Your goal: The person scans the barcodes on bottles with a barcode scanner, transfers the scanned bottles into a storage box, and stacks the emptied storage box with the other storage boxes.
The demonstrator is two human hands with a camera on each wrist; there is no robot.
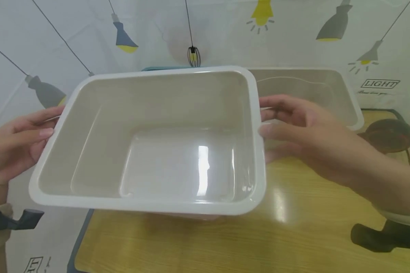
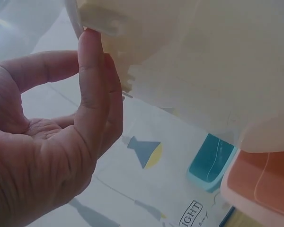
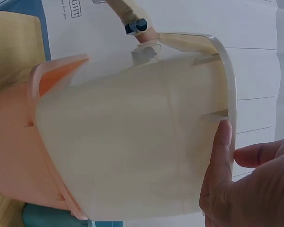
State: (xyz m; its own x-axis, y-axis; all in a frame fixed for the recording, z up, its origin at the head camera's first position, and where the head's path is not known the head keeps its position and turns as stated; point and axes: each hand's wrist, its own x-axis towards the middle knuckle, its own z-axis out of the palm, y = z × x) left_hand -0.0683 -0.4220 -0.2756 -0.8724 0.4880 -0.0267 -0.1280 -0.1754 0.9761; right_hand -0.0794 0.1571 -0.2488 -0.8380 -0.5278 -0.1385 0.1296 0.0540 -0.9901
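Note:
A white rectangular basin (image 1: 150,206) is held up above the table, tilted so its inside faces the head camera; nothing lies in it. My left hand (image 1: 17,140) grips its left rim, thumb on the front and fingers behind. On the opposite side, my right hand (image 1: 300,132) pinches the right rim between thumb and fingers. The right wrist view shows the outer wall of the white basin (image 3: 118,142) partly inside or against a pink basin (image 3: 19,156); which of these I cannot tell. The left wrist view also shows the pink basin (image 2: 234,189) below.
Behind on the right stands another pale basin (image 1: 355,110). A teal basin (image 2: 201,182) shows past the pink one. A dark reddish-brown round object (image 1: 389,136) lies at the right of the wooden table (image 1: 294,235). A lamp-patterned cloth (image 1: 218,34) covers the back.

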